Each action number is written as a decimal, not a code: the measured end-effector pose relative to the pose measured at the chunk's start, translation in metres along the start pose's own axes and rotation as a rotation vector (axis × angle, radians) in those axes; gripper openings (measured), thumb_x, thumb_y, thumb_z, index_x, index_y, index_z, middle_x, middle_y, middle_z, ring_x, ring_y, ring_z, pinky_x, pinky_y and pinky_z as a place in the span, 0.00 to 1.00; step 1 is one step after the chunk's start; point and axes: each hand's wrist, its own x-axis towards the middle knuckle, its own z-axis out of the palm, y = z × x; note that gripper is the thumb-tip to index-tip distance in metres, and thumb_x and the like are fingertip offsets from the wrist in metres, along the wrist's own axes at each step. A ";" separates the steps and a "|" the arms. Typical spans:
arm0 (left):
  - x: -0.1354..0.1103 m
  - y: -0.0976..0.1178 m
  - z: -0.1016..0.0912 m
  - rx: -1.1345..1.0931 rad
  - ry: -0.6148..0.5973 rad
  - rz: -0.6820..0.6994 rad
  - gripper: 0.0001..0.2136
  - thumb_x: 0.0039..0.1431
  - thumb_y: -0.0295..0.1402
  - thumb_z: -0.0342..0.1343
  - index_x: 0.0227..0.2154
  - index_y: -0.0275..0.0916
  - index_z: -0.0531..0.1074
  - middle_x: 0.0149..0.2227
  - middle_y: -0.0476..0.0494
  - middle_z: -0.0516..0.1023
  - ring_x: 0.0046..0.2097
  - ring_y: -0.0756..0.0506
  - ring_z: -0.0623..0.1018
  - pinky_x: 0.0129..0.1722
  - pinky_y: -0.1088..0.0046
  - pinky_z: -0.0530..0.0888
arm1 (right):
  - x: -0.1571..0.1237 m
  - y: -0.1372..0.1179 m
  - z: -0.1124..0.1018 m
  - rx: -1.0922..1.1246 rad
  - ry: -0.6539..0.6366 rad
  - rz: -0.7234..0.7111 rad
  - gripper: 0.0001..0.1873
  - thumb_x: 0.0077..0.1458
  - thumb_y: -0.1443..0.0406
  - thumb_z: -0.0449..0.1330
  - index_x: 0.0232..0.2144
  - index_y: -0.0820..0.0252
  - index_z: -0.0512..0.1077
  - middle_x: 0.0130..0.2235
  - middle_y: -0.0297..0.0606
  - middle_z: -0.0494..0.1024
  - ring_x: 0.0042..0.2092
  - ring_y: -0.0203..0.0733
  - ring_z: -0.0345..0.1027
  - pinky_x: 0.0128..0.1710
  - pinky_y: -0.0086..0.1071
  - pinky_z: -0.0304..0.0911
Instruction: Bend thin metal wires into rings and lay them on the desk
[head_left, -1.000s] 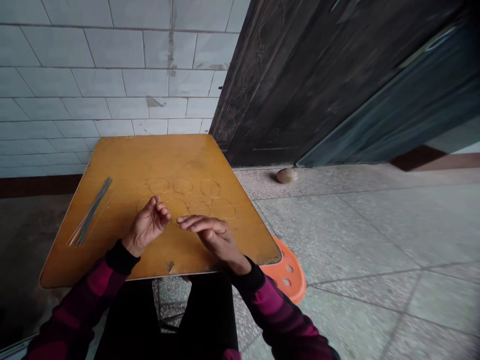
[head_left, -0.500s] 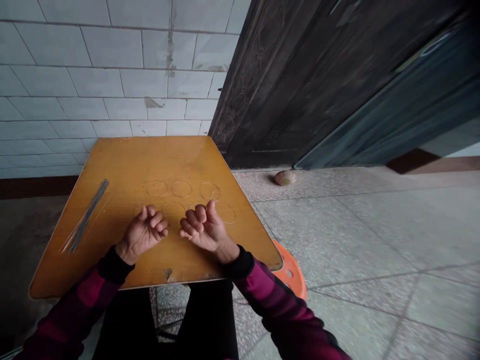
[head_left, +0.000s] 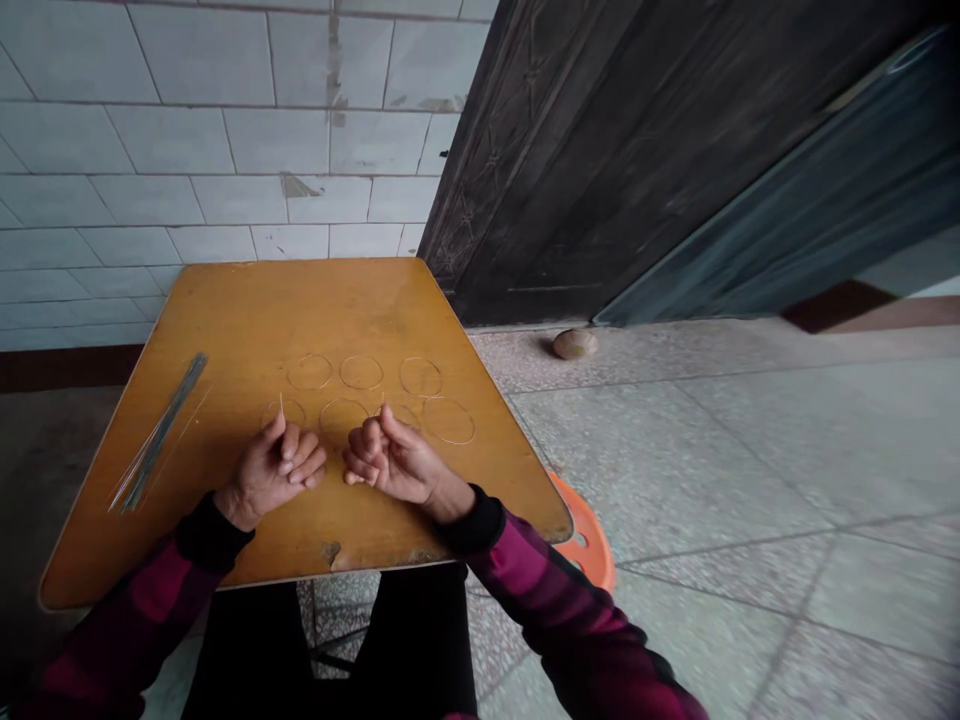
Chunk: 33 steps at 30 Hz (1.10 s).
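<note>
Left hand (head_left: 274, 472) is curled almost shut, and a thin wire (head_left: 281, 404) pokes up from its fingers. Right hand (head_left: 397, 466) is curled almost shut too, just beside the left one. It may pinch a wire as well, but that is too thin to tell. Both hands rest over the front row of thin wire rings (head_left: 448, 420), which lie flat in two rows on a yellow wooden table (head_left: 322, 310). The rings nearest the hands are partly hidden. A bundle of thin metal rods (head_left: 157, 433) lies left of the rings. Behind the table is a white tiled wall (head_left: 225, 150). To the right stand a dark wooden door (head_left: 570, 170), a small stone (head_left: 574, 344) on the speckled floor (head_left: 712, 470), and an orange plastic stool (head_left: 591, 535) partly under the table's edge.
</note>
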 end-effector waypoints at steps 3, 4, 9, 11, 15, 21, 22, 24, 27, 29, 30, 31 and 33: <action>0.000 0.000 -0.004 -0.011 -0.042 -0.015 0.12 0.53 0.37 0.63 0.20 0.37 0.73 0.16 0.54 0.60 0.16 0.56 0.59 0.18 0.80 0.63 | -0.002 -0.001 -0.001 -0.002 -0.026 0.036 0.28 0.65 0.48 0.48 0.24 0.60 0.72 0.22 0.27 0.62 0.24 0.30 0.58 0.35 0.31 0.68; 0.000 0.001 -0.006 -0.007 -0.049 -0.030 0.10 0.53 0.36 0.63 0.22 0.37 0.74 0.17 0.54 0.61 0.16 0.57 0.58 0.17 0.81 0.62 | -0.003 -0.001 -0.002 -0.008 -0.043 0.053 0.27 0.64 0.48 0.50 0.24 0.60 0.73 0.22 0.27 0.62 0.24 0.30 0.59 0.36 0.31 0.68; 0.002 -0.001 -0.018 0.064 -0.064 -0.149 0.12 0.55 0.38 0.61 0.22 0.36 0.74 0.15 0.55 0.58 0.16 0.56 0.57 0.17 0.81 0.61 | -0.007 -0.003 -0.008 -0.062 -0.068 0.142 0.27 0.61 0.46 0.54 0.25 0.62 0.75 0.21 0.26 0.62 0.24 0.29 0.61 0.38 0.31 0.68; 0.003 -0.001 -0.022 0.095 -0.067 -0.193 0.14 0.55 0.40 0.61 0.21 0.36 0.74 0.14 0.54 0.59 0.16 0.56 0.57 0.17 0.80 0.61 | -0.009 -0.003 -0.009 -0.079 -0.062 0.172 0.27 0.60 0.46 0.55 0.26 0.63 0.76 0.21 0.27 0.65 0.24 0.29 0.62 0.38 0.31 0.68; 0.002 -0.001 -0.023 0.188 -0.060 -0.259 0.15 0.53 0.43 0.63 0.20 0.36 0.75 0.13 0.53 0.61 0.16 0.56 0.58 0.18 0.78 0.62 | -0.010 -0.004 -0.012 -0.101 -0.055 0.240 0.26 0.57 0.48 0.59 0.27 0.66 0.77 0.21 0.31 0.71 0.22 0.29 0.64 0.37 0.32 0.69; 0.000 -0.001 -0.020 0.363 -0.023 -0.228 0.15 0.51 0.44 0.62 0.23 0.35 0.75 0.11 0.55 0.61 0.15 0.54 0.60 0.18 0.77 0.62 | -0.009 -0.005 -0.014 -0.256 -0.013 0.298 0.26 0.57 0.50 0.60 0.21 0.67 0.75 0.18 0.33 0.72 0.25 0.32 0.70 0.31 0.26 0.66; -0.001 -0.001 -0.020 0.382 -0.014 -0.224 0.15 0.51 0.44 0.63 0.22 0.35 0.74 0.11 0.54 0.61 0.15 0.54 0.60 0.18 0.77 0.62 | -0.009 -0.005 -0.014 -0.284 -0.007 0.298 0.25 0.57 0.50 0.60 0.20 0.67 0.74 0.18 0.34 0.72 0.25 0.31 0.70 0.29 0.25 0.64; -0.001 0.000 -0.021 0.416 0.002 -0.238 0.16 0.49 0.44 0.63 0.21 0.35 0.73 0.12 0.53 0.64 0.16 0.53 0.63 0.18 0.77 0.62 | -0.009 -0.005 -0.014 -0.333 0.016 0.295 0.25 0.55 0.50 0.61 0.19 0.66 0.74 0.17 0.34 0.73 0.23 0.30 0.68 0.25 0.23 0.62; -0.002 0.001 -0.021 0.481 0.012 -0.299 0.17 0.48 0.45 0.63 0.19 0.35 0.72 0.13 0.51 0.65 0.17 0.53 0.65 0.20 0.76 0.61 | -0.009 -0.005 -0.012 -0.400 0.044 0.289 0.26 0.54 0.49 0.62 0.17 0.65 0.74 0.15 0.32 0.71 0.20 0.28 0.64 0.23 0.23 0.61; -0.002 0.003 -0.019 0.533 0.022 -0.315 0.19 0.48 0.46 0.63 0.17 0.35 0.70 0.13 0.51 0.65 0.17 0.53 0.65 0.20 0.76 0.60 | -0.008 -0.005 -0.010 -0.437 0.056 0.281 0.27 0.54 0.48 0.62 0.16 0.65 0.74 0.13 0.30 0.68 0.18 0.28 0.61 0.27 0.26 0.65; -0.002 0.003 -0.018 0.559 0.031 -0.308 0.19 0.47 0.47 0.63 0.16 0.35 0.70 0.13 0.51 0.65 0.17 0.53 0.65 0.20 0.75 0.60 | -0.008 -0.005 -0.009 -0.454 0.062 0.275 0.28 0.54 0.48 0.62 0.16 0.64 0.74 0.13 0.29 0.67 0.18 0.28 0.61 0.30 0.28 0.67; -0.002 0.004 -0.016 0.581 0.042 -0.295 0.20 0.47 0.47 0.63 0.15 0.35 0.69 0.13 0.51 0.64 0.17 0.53 0.65 0.21 0.75 0.60 | -0.007 -0.005 -0.008 -0.473 0.069 0.267 0.28 0.54 0.47 0.62 0.15 0.64 0.74 0.12 0.27 0.65 0.17 0.28 0.60 0.34 0.30 0.69; -0.002 0.006 -0.013 0.616 0.059 -0.271 0.20 0.47 0.47 0.63 0.14 0.36 0.68 0.12 0.51 0.64 0.18 0.53 0.64 0.22 0.75 0.61 | -0.007 -0.006 -0.006 -0.519 0.086 0.247 0.28 0.54 0.47 0.62 0.14 0.63 0.74 0.11 0.25 0.62 0.17 0.27 0.58 0.40 0.34 0.69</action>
